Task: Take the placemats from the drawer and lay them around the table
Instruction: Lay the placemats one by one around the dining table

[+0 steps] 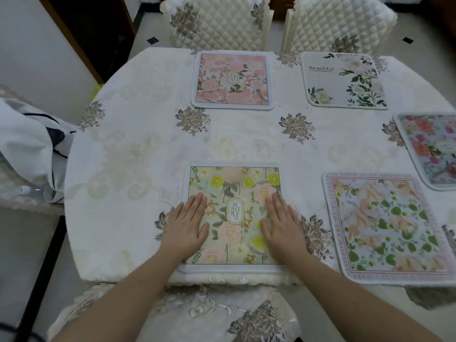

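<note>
Both hands lie flat, fingers straight, gripping nothing: left hand (188, 224) and right hand (281, 224) press the green floral placemat (234, 183). Four other placemats sit on the tablecloth (138, 144)

Soft, even indoor light, pretty bright, no harsh glare anywhere. Barely any shadows, just faint ones under the forearms. Heavy wide-angle bending at the edges, table (128, 99) rim curving noticeably. Slightly soft and smeary overall, worst toward the corners, sharpest around the middle.
</note>
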A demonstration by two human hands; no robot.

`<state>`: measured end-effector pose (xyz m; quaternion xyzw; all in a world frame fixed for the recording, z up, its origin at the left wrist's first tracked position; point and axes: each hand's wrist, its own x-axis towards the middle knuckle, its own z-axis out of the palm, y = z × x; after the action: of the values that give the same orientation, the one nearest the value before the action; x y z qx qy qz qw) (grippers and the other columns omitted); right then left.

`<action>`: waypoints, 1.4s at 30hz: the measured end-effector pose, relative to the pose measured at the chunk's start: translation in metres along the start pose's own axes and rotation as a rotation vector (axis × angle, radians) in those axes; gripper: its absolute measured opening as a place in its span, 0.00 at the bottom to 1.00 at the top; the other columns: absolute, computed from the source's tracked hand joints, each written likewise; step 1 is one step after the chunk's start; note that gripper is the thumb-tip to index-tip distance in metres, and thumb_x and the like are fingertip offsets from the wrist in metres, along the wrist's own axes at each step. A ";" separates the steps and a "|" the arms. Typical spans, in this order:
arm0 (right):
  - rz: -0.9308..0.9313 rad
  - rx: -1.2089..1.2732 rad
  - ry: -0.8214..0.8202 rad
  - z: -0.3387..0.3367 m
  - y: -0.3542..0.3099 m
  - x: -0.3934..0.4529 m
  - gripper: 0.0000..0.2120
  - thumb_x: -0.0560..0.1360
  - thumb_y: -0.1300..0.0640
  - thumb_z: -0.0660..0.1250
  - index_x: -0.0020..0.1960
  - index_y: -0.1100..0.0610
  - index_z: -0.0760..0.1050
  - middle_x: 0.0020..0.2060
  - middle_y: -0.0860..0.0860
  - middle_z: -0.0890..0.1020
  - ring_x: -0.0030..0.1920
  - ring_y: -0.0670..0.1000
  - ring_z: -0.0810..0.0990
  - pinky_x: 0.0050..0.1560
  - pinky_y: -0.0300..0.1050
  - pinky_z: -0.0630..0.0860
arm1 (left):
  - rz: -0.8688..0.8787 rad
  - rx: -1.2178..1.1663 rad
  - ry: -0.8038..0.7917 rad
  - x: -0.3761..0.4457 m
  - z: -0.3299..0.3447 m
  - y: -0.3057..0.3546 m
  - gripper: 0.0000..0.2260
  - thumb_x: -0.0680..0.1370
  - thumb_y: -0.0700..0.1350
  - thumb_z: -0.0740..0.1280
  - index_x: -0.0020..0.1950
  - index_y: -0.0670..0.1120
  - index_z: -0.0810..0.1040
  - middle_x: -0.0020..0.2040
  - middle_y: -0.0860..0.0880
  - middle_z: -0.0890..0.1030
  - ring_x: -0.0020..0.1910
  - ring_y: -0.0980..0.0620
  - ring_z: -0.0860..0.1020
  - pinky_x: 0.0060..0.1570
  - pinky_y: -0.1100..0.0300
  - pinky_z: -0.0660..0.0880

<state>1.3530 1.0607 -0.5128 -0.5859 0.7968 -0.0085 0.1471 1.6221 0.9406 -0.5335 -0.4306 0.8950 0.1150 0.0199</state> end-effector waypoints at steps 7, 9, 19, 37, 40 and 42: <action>0.085 -0.009 0.036 0.000 0.019 -0.010 0.33 0.79 0.41 0.35 0.79 0.56 0.39 0.79 0.51 0.42 0.78 0.46 0.38 0.77 0.47 0.39 | 0.062 0.058 -0.013 -0.024 -0.011 -0.025 0.28 0.83 0.56 0.49 0.80 0.46 0.58 0.80 0.49 0.58 0.78 0.50 0.59 0.75 0.48 0.52; 0.061 0.011 0.052 -0.002 0.003 -0.013 0.31 0.81 0.42 0.36 0.79 0.56 0.39 0.79 0.51 0.42 0.78 0.47 0.39 0.77 0.47 0.39 | 0.045 0.061 0.030 -0.027 -0.014 -0.017 0.27 0.82 0.54 0.49 0.78 0.42 0.63 0.78 0.45 0.64 0.76 0.47 0.64 0.74 0.47 0.53; -0.193 0.051 -0.046 0.027 -0.078 -0.031 0.30 0.82 0.44 0.47 0.78 0.61 0.56 0.78 0.55 0.58 0.78 0.53 0.55 0.75 0.51 0.52 | 0.014 -0.043 -0.031 -0.034 0.008 0.050 0.29 0.83 0.56 0.49 0.81 0.42 0.52 0.81 0.45 0.52 0.80 0.49 0.51 0.76 0.50 0.47; -0.061 -0.065 -0.152 -0.001 0.023 -0.069 0.37 0.75 0.34 0.26 0.79 0.51 0.37 0.78 0.46 0.37 0.77 0.45 0.36 0.78 0.49 0.42 | 0.088 0.172 -0.323 -0.074 -0.039 -0.032 0.33 0.82 0.63 0.43 0.77 0.42 0.64 0.78 0.46 0.64 0.78 0.51 0.57 0.75 0.55 0.49; -0.004 -0.077 -0.174 -0.012 0.012 -0.075 0.49 0.67 0.32 0.18 0.80 0.54 0.43 0.78 0.49 0.43 0.78 0.47 0.43 0.76 0.47 0.40 | 0.087 0.222 -0.258 -0.076 -0.046 -0.018 0.36 0.79 0.63 0.35 0.80 0.42 0.52 0.80 0.47 0.51 0.79 0.50 0.53 0.76 0.54 0.48; 0.056 -0.026 -0.196 -0.021 0.008 -0.076 0.57 0.62 0.30 0.15 0.80 0.56 0.50 0.79 0.51 0.50 0.79 0.49 0.50 0.76 0.47 0.44 | 0.062 0.200 -0.293 -0.072 -0.057 -0.007 0.39 0.75 0.62 0.33 0.81 0.43 0.51 0.81 0.46 0.52 0.80 0.48 0.53 0.77 0.51 0.51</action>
<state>1.3608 1.1311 -0.4767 -0.5634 0.7947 0.0635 0.2170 1.6766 0.9792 -0.4696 -0.3774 0.9022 0.0875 0.1894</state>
